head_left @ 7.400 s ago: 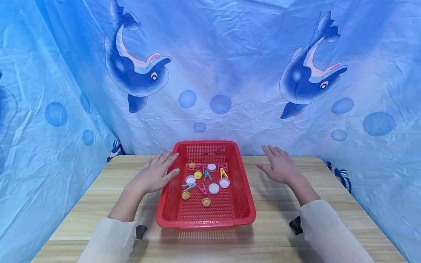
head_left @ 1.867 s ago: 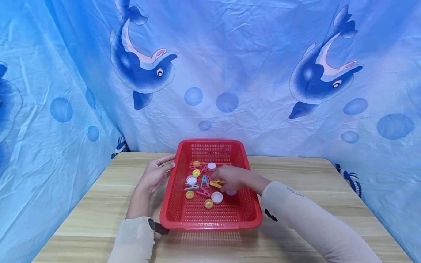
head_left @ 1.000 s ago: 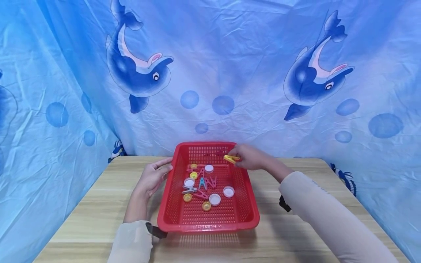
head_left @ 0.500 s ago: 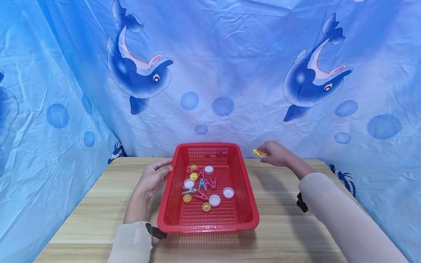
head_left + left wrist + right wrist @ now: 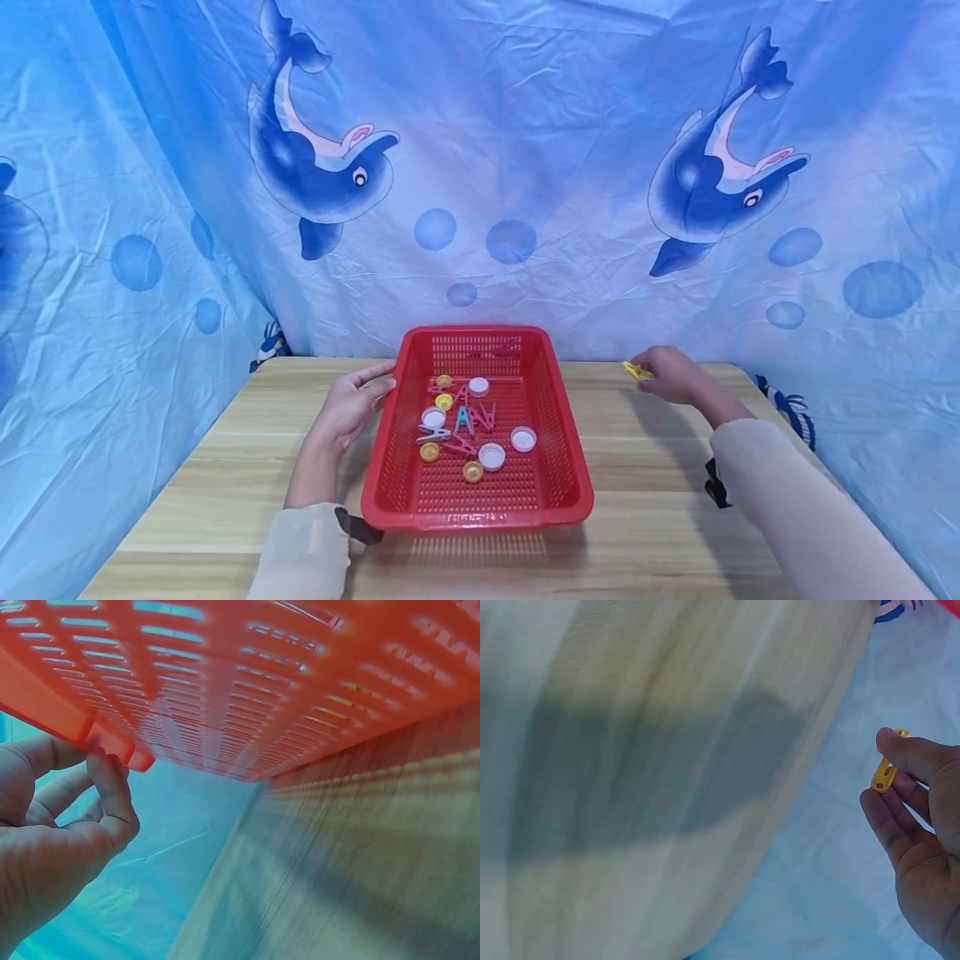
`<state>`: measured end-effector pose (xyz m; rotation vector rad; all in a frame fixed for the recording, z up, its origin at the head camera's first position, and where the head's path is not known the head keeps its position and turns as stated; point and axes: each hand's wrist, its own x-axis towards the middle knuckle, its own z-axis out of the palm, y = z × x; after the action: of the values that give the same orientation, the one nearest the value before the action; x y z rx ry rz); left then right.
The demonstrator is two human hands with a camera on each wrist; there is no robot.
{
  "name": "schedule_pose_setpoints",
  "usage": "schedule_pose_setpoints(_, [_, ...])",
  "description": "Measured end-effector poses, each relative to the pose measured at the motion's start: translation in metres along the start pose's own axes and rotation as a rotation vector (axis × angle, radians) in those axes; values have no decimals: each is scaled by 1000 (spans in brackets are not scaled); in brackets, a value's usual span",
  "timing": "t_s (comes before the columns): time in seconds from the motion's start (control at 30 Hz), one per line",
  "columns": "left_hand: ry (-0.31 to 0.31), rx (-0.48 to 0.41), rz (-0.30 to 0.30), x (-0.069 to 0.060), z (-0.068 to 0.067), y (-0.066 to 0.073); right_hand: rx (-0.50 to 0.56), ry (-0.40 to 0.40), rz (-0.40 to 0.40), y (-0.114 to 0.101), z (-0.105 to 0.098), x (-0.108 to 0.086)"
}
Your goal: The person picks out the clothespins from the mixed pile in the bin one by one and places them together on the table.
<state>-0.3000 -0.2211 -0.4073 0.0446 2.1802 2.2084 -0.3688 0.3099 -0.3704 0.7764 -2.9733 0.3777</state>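
Blue dolphin-printed cloth (image 5: 570, 167) is hung behind a wooden table (image 5: 225, 483). On it a red basket (image 5: 476, 518) is placed, pinched at its left side by the left hand (image 5: 347, 408). By the right hand (image 5: 675, 375), above the table's far right, a yellow clothespin (image 5: 636, 371) is pinched. Inside the basket, clips (image 5: 462, 414) and caps (image 5: 491, 457) are scattered.

1. A bright yellow peg (image 5: 637, 371) — and red all over the slotted basket (image 5: 477, 522)!
2. Now pink pegs (image 5: 459, 446), a turquoise peg (image 5: 462, 418), a grey peg (image 5: 433, 434), white lids (image 5: 492, 457), amber caps (image 5: 472, 472)!
3. Cream sleeves (image 5: 302, 550) next, pale wood-grain table (image 5: 225, 467).
4. And blue curtain (image 5: 555, 108) — darker blue dolphins (image 5: 322, 183), blue bubbles (image 5: 435, 229) printed on!
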Motion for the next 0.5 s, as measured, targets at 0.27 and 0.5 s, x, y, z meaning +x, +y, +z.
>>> schedule_pose_setpoints(0.27, [-6,8,3,-2,1,-2,65,3,115,23,15,-24])
schedule_pose_setpoints(0.5, [2,8,-1,-2,1,-2,142,63,234,50,33,-47])
